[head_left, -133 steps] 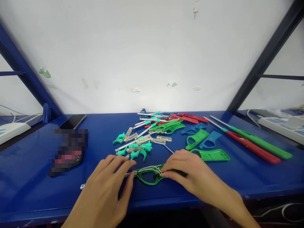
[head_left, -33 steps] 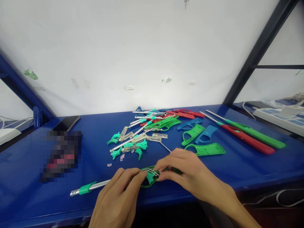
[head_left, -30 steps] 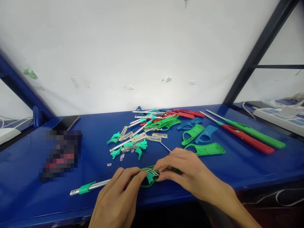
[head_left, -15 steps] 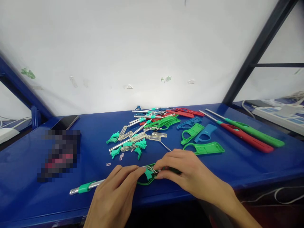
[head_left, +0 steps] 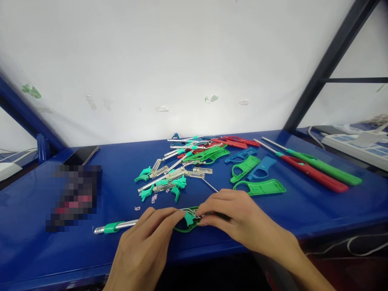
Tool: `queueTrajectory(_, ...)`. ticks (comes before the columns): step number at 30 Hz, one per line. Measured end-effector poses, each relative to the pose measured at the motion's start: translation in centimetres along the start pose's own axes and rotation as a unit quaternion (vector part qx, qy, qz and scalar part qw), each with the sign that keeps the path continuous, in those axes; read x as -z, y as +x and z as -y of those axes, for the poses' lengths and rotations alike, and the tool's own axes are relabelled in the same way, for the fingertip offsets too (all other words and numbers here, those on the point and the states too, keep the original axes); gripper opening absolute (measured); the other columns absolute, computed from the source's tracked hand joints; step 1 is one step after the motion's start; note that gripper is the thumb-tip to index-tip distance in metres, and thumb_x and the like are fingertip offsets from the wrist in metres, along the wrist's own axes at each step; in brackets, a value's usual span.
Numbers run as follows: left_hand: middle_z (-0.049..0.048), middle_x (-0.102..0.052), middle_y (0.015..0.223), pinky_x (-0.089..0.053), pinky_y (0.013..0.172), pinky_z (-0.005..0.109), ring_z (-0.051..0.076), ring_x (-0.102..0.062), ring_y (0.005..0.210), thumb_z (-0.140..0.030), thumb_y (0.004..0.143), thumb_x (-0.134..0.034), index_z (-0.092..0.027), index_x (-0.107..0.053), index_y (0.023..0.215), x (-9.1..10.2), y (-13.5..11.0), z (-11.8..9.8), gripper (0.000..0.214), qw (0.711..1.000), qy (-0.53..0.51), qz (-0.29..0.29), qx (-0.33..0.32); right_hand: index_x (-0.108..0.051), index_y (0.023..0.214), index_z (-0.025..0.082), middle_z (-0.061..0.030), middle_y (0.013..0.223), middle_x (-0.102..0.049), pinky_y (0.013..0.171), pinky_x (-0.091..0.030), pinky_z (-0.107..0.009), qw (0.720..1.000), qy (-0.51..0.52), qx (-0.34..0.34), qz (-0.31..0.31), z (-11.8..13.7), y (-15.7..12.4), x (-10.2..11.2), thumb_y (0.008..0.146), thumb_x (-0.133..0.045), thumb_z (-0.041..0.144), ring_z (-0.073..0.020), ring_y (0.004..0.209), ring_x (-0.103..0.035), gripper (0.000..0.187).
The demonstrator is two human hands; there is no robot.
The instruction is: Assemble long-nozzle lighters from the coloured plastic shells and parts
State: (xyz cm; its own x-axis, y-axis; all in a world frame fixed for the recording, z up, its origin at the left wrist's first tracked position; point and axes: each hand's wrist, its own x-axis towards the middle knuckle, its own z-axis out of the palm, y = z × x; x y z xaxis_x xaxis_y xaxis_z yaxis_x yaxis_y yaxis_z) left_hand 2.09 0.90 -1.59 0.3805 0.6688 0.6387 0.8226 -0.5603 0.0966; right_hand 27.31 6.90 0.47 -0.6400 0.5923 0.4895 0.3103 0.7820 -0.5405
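A green lighter housing half (head_left: pixel 184 231) lies low at the table's front, between both hands. A teal trigger (head_left: pixel 188 219) sits in its opening, with thin pale wires (head_left: pixel 191 211) running beside it. The metal lighter tube (head_left: pixel 129 224) with a teal collar (head_left: pixel 112 227) sticks out to the left. My left hand (head_left: pixel 145 242) is closed over the tube end of the housing, fingertips by the trigger. My right hand (head_left: pixel 242 214) pinches at the wires and a dark part inside the housing; its fingers hide most of the handle end.
Behind the hands lie loose lighter parts: clear fuel tanks (head_left: pixel 176 174), teal triggers (head_left: pixel 147 193), metal tubes and green housing halves (head_left: pixel 263 187). A red lighter (head_left: pixel 312 171) and a green lighter (head_left: pixel 330 166) lie right. A phone (head_left: pixel 81 157) and a blurred object (head_left: pixel 75 198) are left.
The metal tube's tip has swung slightly up and to the right. Both hands keep nearly the same hold on the lighter, and the whole view has shifted slightly.
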Motion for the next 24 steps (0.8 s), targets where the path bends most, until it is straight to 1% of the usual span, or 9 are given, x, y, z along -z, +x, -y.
queueTrajectory(6, -0.0014, -0.077, 0.116, -0.057, 0.097, 0.028, 0.013, -0.074, 0.095, -0.009, 0.108, -0.048, -0.028, -0.065, 0.129, -0.14, -0.3, 0.18, 0.033, 1.0, -0.007, 0.011, 0.012, -0.078, 0.11, 0.025, 0.0015, 0.098, -0.081, 0.081, -0.05, -0.027, 1.0, -0.001, -0.005, 0.003, 0.1, 0.02, 0.07, 0.104, -0.07, 0.029, -0.015, 0.085, -0.072, 0.01)
queueTrajectory(16, -0.0023, -0.076, 0.117, -0.053, 0.104, 0.03, 0.013, -0.075, 0.096, -0.008, 0.108, -0.047, -0.029, -0.065, 0.128, -0.13, -0.3, 0.29, 0.034, 1.0, 0.001, 0.008, 0.011, -0.078, 0.109, 0.023, 0.001, 0.096, -0.081, 0.08, -0.05, -0.026, 1.0, -0.01, 0.005, -0.007, 0.03, 0.05, 0.09, 0.103, -0.072, 0.028, -0.0147, 0.083, -0.071, 0.009)
queueTrajectory(21, -0.0024, -0.077, 0.113, -0.059, 0.091, 0.029, 0.014, -0.075, 0.092, -0.009, 0.106, -0.048, -0.03, -0.068, 0.123, -0.1, 0.28, 0.02, 0.034, 1.0, -0.012, 0.004, 0.022, -0.079, 0.109, 0.024, 0.0009, 0.096, -0.081, 0.082, -0.051, -0.027, 1.0, -0.009, 0.004, -0.009, 0.09, -0.01, 0.05, 0.103, -0.071, 0.03, -0.0154, 0.083, -0.072, 0.011)
queueTrajectory(24, -0.002, -0.077, 0.111, -0.06, 0.081, 0.025, 0.014, -0.075, 0.09, -0.008, 0.105, -0.048, -0.029, -0.069, 0.121, -0.01, 0.61, -0.08, 0.033, 0.999, -0.022, 0.003, 0.022, -0.079, 0.109, 0.025, 0.0013, 0.095, -0.081, 0.08, -0.052, -0.026, 1.0, -0.013, 0.002, -0.009, 0.09, 0.01, 0.06, 0.104, -0.071, 0.031, -0.0149, 0.083, -0.072, 0.012)
